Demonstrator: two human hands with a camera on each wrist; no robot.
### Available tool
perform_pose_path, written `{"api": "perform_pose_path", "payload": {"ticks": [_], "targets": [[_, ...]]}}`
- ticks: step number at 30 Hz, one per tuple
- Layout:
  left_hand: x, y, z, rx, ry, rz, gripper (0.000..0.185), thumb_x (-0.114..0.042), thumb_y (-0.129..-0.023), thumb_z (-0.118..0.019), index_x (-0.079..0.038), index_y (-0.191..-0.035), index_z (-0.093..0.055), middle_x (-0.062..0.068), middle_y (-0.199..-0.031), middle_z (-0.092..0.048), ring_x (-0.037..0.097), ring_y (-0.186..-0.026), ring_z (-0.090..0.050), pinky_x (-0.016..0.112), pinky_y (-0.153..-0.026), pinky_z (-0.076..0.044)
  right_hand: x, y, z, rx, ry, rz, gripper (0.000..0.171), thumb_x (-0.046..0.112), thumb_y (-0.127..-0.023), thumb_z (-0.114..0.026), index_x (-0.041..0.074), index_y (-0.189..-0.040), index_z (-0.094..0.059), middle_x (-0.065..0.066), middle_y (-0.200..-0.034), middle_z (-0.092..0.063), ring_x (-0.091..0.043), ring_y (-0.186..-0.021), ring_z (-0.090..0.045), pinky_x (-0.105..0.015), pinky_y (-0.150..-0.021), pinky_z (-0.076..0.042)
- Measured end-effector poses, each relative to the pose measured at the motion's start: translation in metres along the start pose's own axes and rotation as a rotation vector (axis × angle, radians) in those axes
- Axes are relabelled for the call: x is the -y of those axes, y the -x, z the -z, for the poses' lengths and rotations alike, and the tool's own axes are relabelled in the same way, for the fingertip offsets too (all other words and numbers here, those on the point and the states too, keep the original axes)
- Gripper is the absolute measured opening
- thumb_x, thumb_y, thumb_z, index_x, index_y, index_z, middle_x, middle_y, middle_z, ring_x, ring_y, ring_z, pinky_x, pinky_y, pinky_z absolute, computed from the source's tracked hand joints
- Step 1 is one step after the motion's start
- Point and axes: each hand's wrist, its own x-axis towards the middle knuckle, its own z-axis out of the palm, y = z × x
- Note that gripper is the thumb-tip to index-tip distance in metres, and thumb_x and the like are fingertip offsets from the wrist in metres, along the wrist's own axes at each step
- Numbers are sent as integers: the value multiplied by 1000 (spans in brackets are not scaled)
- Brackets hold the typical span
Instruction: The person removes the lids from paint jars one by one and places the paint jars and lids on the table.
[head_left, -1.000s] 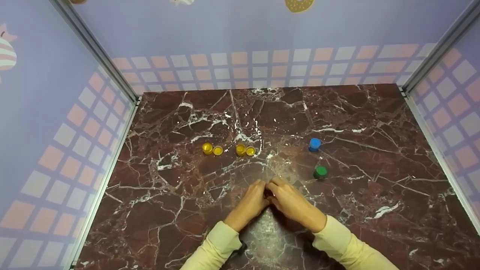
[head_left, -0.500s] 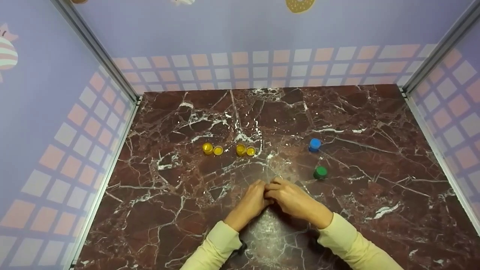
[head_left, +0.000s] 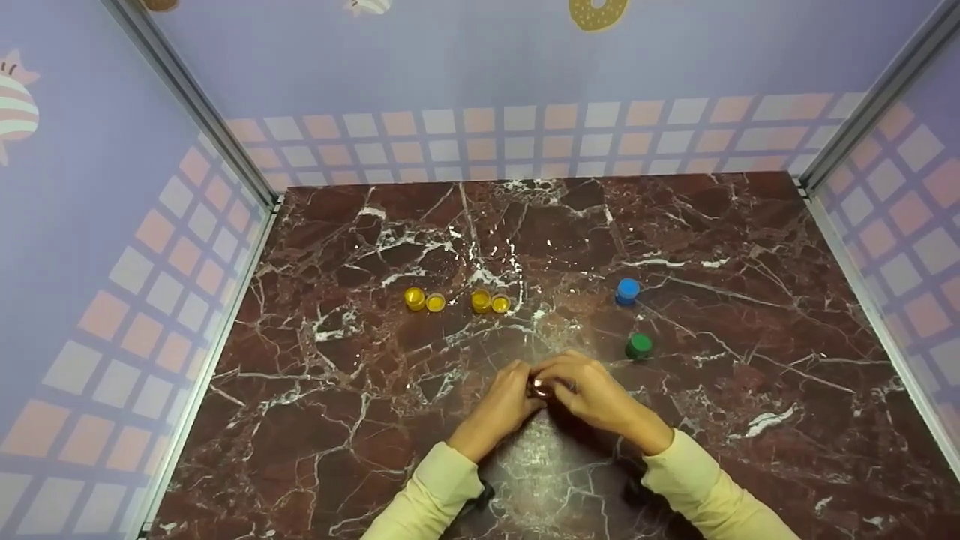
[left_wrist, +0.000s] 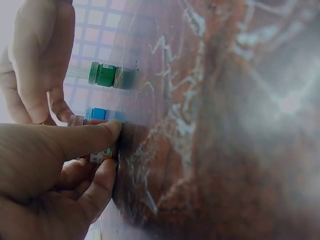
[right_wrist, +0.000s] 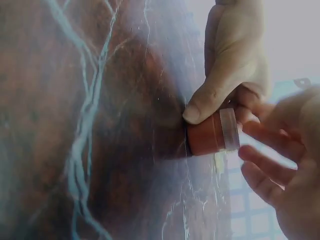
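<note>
A small paint pot point(right_wrist: 204, 136) with reddish-brown paint and a clear lid point(right_wrist: 229, 129) stands upright on the marble-patterned table. My left hand point(head_left: 501, 401) grips its body low down, thumb on one side and fingers on the other. Just right of it, my right hand point(head_left: 589, 394) has its fingers spread loosely around the lid, and the right wrist view shows gaps between several fingertips point(right_wrist: 246, 152) and the lid's edge. In the head view the pot's top glints between both hands, while most of its body is hidden.
Farther back stand a yellow paint pot point(head_left: 414, 298) and a second yellow pot point(head_left: 481, 301), both uncapped, each with its lid lying beside it. To the right are a lidded blue pot point(head_left: 628, 291) and a lidded green pot point(head_left: 639, 346). Patterned panels point(head_left: 517, 60) enclose the table.
My right hand has turned and loosened from over the pot's top, its thumb moving away from the fingers, so the lid shows. My left hand has stayed in place.
</note>
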Motion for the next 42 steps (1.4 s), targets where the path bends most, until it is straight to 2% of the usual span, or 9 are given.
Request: {"api": "perform_pose_path", "payload": {"ticks": [5, 7, 10, 12, 21, 24, 28, 35, 42], "targets": [[0, 0, -1, -16, 0, -5, 35, 0, -78, -86, 3, -105, -65, 12, -100, -65, 30, -97, -65, 41, -89, -55, 4, -5, 1, -237, 9, -258, 18, -13, -85, -70, -1, -96, -76, -11, -93, -75, -24, -81, -70, -35, -70, -59], [0, 0, -1, -22, -3, -4, 35, 0, -77, -86, 3, -105, -65, 12, -100, -65, 29, -96, -64, 40, -89, -54, 8, -8, 3, -299, 20, -372, 13, -8, -86, -71, -1, -95, -77, -10, -89, -75, -22, -77, -69, -36, -69, -58], [0, 0, -2, -27, 3, -4, 36, 0, -77, -87, 3, -105, -66, 11, -98, -64, 27, -93, -64, 39, -86, -55, 13, -12, 4, -313, 30, -488, 9, -2, -86, -73, 0, -94, -76, -8, -85, -74, -21, -75, -68, -39, -69, -56], [0, 0, -2, -25, 3, -2, 35, -1, -77, -87, 3, -104, -66, 10, -97, -64, 26, -91, -63, 38, -85, -55, 17, -13, 3, -286, 52, -514, 8, -1, -86, -73, -1, -94, -75, -8, -83, -72, -22, -74, -67, -40, -68, -55], [2, 2, -2, -50, -4, -47, 31, -2, -77, -86, 1, -99, -63, 9, -93, -62, 29, -89, -64, 41, -83, -54, 38, -13, -16, -169, 249, -421, 18, 8, -89, -77, -5, -97, -69, -17, -92, -67, -31, -76, -68, -41, -64, -58], [3, 2, -3, -76, -8, -79, 28, -2, -79, -83, 2, -101, -64, 10, -95, -64, 31, -90, -66, 41, -83, -55, 43, -12, -23, -153, 315, -388, 20, 11, -89, -79, -3, -95, -66, -15, -90, -64, -34, -71, -67, -43, -59, -57], [4, 1, -3, -70, -5, -64, 26, 1, -79, -79, 4, -100, -65, 9, -92, -62, 29, -86, -65, 40, -81, -55, 44, -10, -29, -134, 375, -353, 23, 10, -87, -81, 0, -89, -61, -13, -86, -60, -37, -68, -66, -47, -54, -55], [4, 1, -1, -51, 3, -35, 28, 5, -75, -80, 3, -97, -64, 5, -89, -59, 22, -81, -61, 35, -76, -54, 40, -9, -30, -109, 388, -280, 21, 1, -83, -79, 2, -84, -58, -12, -83, -56, -36, -65, -62, -49, -54, -53], [2, 1, 0, -42, -46, -29, 26, 4, -75, -79, -1, -94, -62, 6, -88, -58, 27, -83, -61, 41, -77, -53, 35, -10, -23, -11, 391, -167, 21, -5, -78, -78, -2, -86, -59, -11, -85, -55, -30, -70, -61, -44, -58, -55]]}}
